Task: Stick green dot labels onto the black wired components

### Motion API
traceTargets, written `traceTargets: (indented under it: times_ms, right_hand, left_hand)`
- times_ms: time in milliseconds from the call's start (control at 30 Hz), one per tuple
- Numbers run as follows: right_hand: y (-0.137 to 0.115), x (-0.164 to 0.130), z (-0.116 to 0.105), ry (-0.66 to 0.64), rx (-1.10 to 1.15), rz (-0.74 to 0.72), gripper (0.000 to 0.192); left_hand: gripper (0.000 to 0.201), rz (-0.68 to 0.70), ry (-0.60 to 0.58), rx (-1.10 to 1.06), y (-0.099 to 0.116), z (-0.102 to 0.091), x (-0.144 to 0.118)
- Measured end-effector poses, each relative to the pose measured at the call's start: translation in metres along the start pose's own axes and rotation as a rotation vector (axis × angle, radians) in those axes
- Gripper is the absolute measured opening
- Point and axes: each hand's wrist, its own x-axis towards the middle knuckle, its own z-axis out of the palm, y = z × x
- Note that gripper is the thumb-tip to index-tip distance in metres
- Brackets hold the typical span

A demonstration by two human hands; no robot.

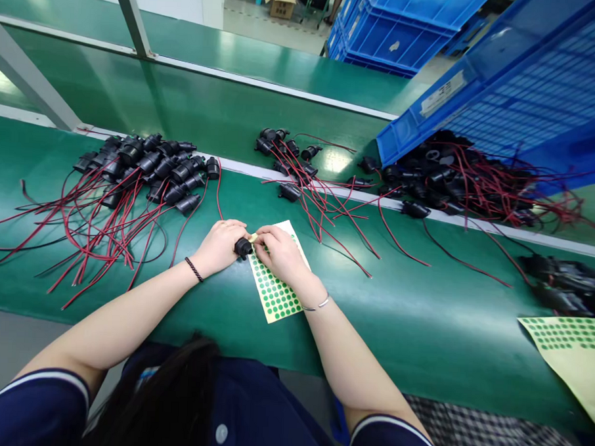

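My left hand (223, 245) is closed around a small black cylindrical part (243, 248), whose ridged end sticks out past the fingers toward the right. Close beside it, my right hand (282, 252) pinches at the top of a sheet of round green stickers (279, 294). A pale yellowish bit (253, 237) shows between the two hands, near the right fingertips. The sheet lies on the green table, partly covered by the right hand and wrist. Whether a single sticker is in the right fingers is too small to see.
Black parts with red and black wires lie in a large heap (147, 167) on the left and a smaller group (290, 157) at centre. On the right, a tilted blue crate (480, 93) stands over another pile (442, 170). A second sticker sheet (572, 353) overhangs the right edge.
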Motion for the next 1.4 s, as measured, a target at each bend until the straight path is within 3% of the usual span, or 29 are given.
traceTargets:
  times_ms: [100,233,400,533,667,933,1400]
  right_hand:
    - [-0.003,0.003,-0.003,-0.009,0.143,0.094,0.006]
    - [-0.007,0.004,-0.011,0.104,0.464,0.351,0.008]
    - [-0.020,0.009,-0.025,0.148,1.109,0.770,0.020]
    - [-0.036,0.014,-0.034,0.082,1.377,0.895,0.027]
    - [-0.048,0.015,-0.034,0.039,1.399,0.881,0.026]
    - [-0.055,0.015,-0.027,0.024,1.314,0.849,0.022]
    - [-0.057,0.017,-0.024,0.053,1.237,0.876,0.018]
  left_hand:
    - [0.021,-0.066,0.113,-0.123,-0.002,-0.001,-0.002]
    - [0.032,-0.068,0.292,-0.387,-0.010,-0.004,-0.004]
    - [0.035,-0.013,0.305,-0.546,-0.010,-0.004,-0.004]
    - [0.036,-0.043,0.297,-0.598,0.001,0.000,-0.005]
    - [0.034,-0.088,0.261,-0.535,0.008,-0.001,-0.006]
    - [0.029,-0.034,0.148,-0.455,0.011,-0.003,-0.007]
    - [0.024,0.012,0.150,-0.368,0.003,0.003,-0.008]
